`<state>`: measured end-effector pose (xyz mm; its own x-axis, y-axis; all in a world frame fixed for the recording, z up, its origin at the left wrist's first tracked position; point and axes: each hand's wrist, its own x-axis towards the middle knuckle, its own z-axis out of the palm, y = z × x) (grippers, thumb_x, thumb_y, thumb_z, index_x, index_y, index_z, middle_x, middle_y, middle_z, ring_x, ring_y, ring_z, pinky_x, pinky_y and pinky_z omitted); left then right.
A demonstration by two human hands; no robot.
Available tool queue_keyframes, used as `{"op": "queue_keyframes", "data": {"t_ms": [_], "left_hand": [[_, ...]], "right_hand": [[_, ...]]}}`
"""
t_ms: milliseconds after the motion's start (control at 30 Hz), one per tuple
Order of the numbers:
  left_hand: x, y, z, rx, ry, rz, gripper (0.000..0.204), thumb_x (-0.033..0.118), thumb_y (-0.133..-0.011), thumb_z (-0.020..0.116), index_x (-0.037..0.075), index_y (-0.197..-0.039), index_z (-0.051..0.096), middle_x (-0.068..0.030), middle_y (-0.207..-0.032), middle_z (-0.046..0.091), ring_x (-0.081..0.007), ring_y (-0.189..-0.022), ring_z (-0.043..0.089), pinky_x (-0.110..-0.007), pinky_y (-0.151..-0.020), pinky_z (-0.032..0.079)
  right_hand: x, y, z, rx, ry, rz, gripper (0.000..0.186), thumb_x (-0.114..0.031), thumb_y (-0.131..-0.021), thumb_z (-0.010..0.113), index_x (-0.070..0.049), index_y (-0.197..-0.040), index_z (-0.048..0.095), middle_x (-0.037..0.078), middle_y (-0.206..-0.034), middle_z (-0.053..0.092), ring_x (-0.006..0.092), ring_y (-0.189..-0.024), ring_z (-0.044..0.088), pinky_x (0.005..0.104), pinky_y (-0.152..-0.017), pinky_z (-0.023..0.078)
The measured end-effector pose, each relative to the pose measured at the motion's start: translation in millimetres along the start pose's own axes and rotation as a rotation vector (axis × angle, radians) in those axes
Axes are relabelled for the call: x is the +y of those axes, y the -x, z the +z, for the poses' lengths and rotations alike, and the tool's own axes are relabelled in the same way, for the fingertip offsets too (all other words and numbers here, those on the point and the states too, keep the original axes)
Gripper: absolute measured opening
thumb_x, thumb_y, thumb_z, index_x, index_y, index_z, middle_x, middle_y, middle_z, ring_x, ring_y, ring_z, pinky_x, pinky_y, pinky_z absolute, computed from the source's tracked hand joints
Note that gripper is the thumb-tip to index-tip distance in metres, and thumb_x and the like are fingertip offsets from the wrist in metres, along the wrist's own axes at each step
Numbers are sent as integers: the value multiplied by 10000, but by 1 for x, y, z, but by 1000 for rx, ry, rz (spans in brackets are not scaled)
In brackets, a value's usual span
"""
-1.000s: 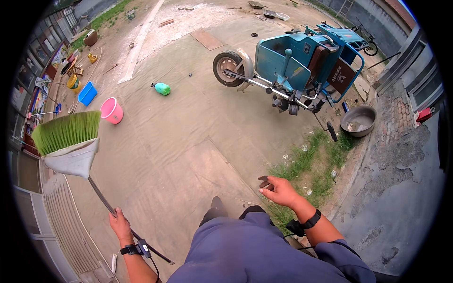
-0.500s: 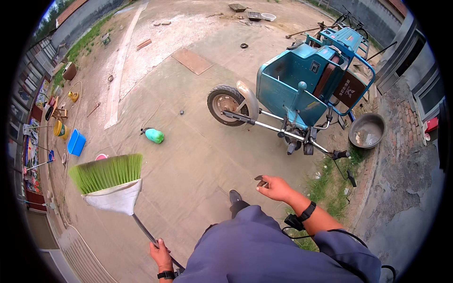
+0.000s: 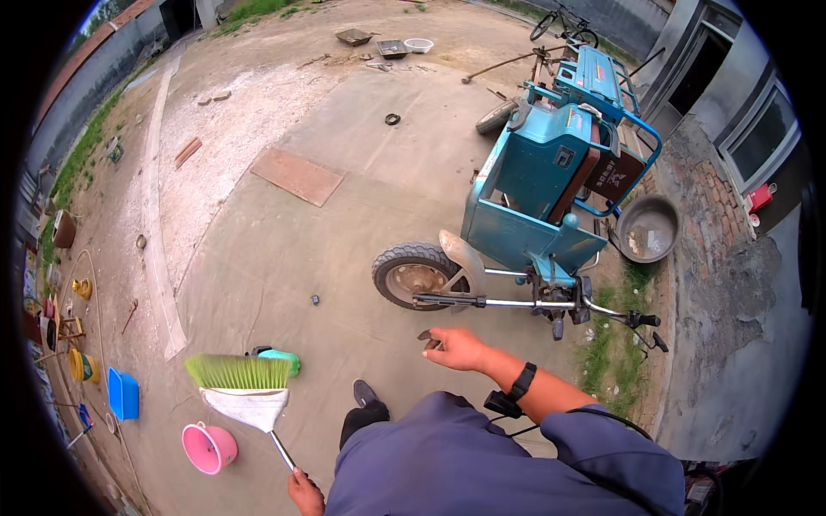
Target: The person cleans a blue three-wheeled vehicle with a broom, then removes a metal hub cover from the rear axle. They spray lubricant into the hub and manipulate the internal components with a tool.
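My left hand (image 3: pixel 305 493) is closed round the handle of a broom (image 3: pixel 247 406), near the bottom of the view. The broom is held head up, with green bristles above a white base. Behind the bristles, a green bottle-like container (image 3: pixel 289 361) lies on the ground, partly hidden. My right hand (image 3: pixel 458 349) is held out in front of my body, with its fingers closed on a small dark piece (image 3: pixel 428 339) whose kind I cannot make out. That hand is nearest to the front wheel (image 3: pixel 389 281) of a blue cargo tricycle (image 3: pixel 538 181), but apart from it.
A pink bucket (image 3: pixel 210 447) stands left of the broom, with a blue basin (image 3: pixel 123 394) and a yellow bucket (image 3: pixel 83 366) farther left. A reddish board (image 3: pixel 298 176) lies flat ahead. At the right are a grey tub (image 3: pixel 648 228) and a brick wall (image 3: pixel 710 185).
I have stepped forward and my view has turned, so the tricycle appears nearer. The broom head now overlaps the green container, and the pink bucket has come into full view. Both hands keep their hold.
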<state>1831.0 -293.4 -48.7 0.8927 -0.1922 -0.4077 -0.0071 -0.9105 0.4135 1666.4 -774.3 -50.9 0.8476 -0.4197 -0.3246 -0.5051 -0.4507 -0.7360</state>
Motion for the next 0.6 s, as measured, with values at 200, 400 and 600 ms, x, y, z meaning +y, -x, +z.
{"op": "queue_keyframes", "data": {"t_ms": [200, 400, 600], "left_hand": [[109, -171, -104, 119, -366, 274, 372, 337, -1064, 491, 13, -1043, 674, -248, -911, 677, -414, -843, 636, -532, -727, 496], [200, -343, -133, 133, -93, 253, 403, 288, -1058, 479, -76, -1130, 639, -311, -1046, 660, -465, -986, 613, -503, -871, 499], [362, -502, -125, -53, 485, 288, 340, 298, -1063, 559, 87, -824, 443, 29, -614, 427, -63, -488, 384, -263, -434, 322]], "right_hand": [[-52, -106, -37, 46, -45, 52, 481, -388, -920, 690, -78, -1281, 618, 112, -1083, 754, 289, -890, 725, 403, -805, 568], [-50, -260, -53, 67, -17, 106, 466, -407, -914, 688, -62, -1223, 640, 129, -1030, 758, 314, -885, 727, 411, -784, 566], [-50, -410, -120, 190, -180, 161, 457, -369, -919, 683, -66, -1258, 637, 124, -1007, 758, 290, -831, 723, 399, -748, 561]]}}
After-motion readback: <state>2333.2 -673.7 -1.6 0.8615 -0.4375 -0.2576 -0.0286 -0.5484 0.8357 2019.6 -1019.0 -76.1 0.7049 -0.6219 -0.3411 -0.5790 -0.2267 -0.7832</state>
